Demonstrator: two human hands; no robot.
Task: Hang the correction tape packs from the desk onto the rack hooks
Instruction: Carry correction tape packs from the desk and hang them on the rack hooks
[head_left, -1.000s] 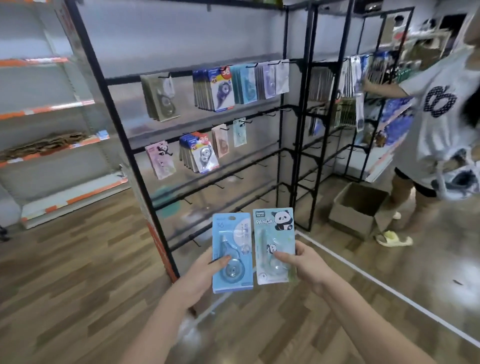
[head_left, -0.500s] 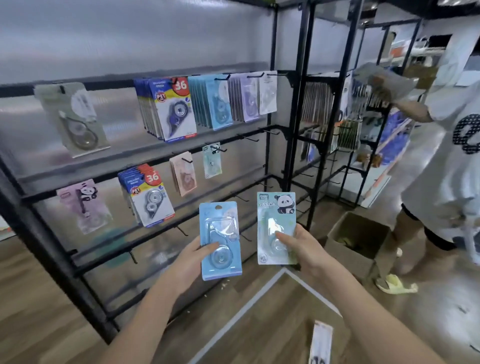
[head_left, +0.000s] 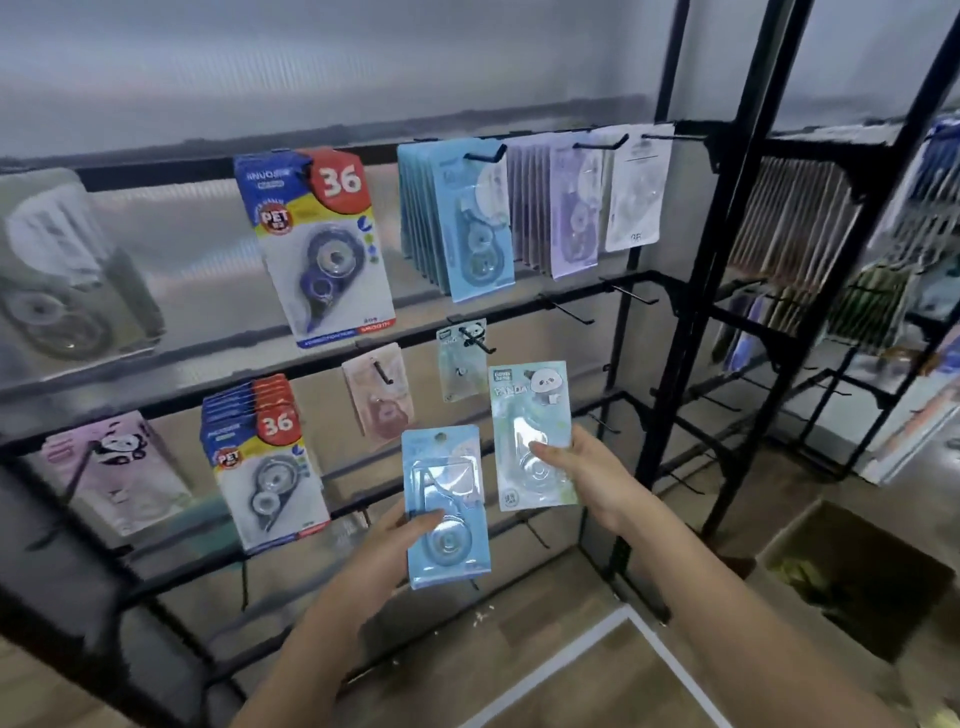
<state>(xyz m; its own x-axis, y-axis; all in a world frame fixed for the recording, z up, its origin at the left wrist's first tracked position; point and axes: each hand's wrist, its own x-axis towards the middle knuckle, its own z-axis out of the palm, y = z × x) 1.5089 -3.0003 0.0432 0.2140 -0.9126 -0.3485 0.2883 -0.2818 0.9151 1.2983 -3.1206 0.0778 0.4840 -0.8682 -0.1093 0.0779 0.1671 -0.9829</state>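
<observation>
Glossy clear plastic blisters on the pale blue card pack (head_left: 447, 506) and mint-green panda card pack (head_left: 532, 434); matt black metal rack (head_left: 670, 364); wood-grain floor (head_left: 587, 691).

The grey pack (head_left: 62, 270) at far left is smeared with blur. The cardboard box (head_left: 852, 577) runs off the right edge, and the left hand's fingers sit behind the blue pack (head_left: 447, 509).

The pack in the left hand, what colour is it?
Light blue card with a clear plastic bubble, seen in the head view.
</observation>
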